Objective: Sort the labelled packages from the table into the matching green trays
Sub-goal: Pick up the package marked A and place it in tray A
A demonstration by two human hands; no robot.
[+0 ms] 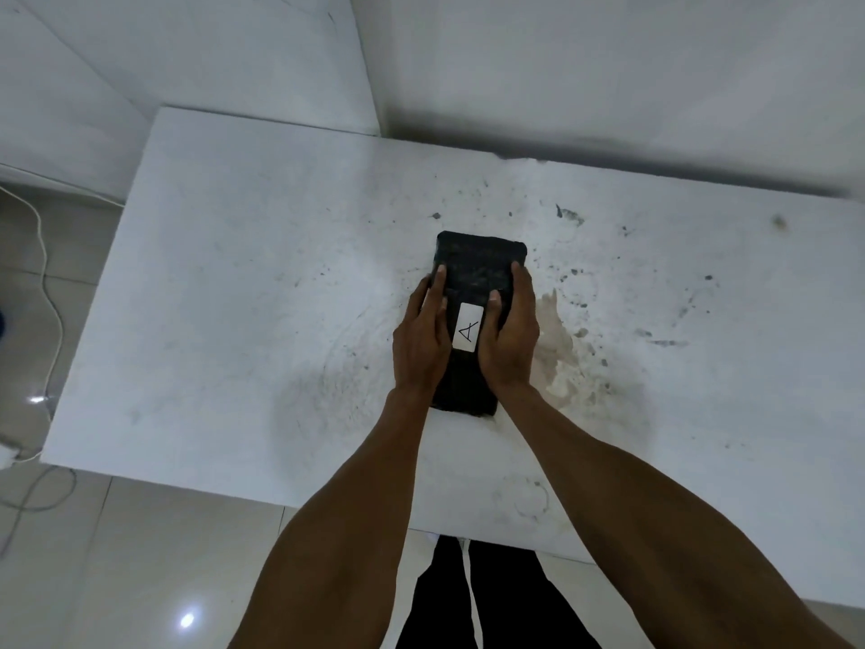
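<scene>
Both hands, left hand (421, 337) and right hand (508, 337), squeeze the black package (477, 269) at its sides. It sits mid-surface (234, 297), label (468, 327) "A" up. No trays show. It may slip, since only the sides are pinched.

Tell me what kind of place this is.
Probably a bare indoor workroom, not a proper warehouse: a scuffed, stained white table pushed against plain white walls, glossy floor tiles with a loose cable. Both hands hold a black package labelled A. No trays visible.
</scene>
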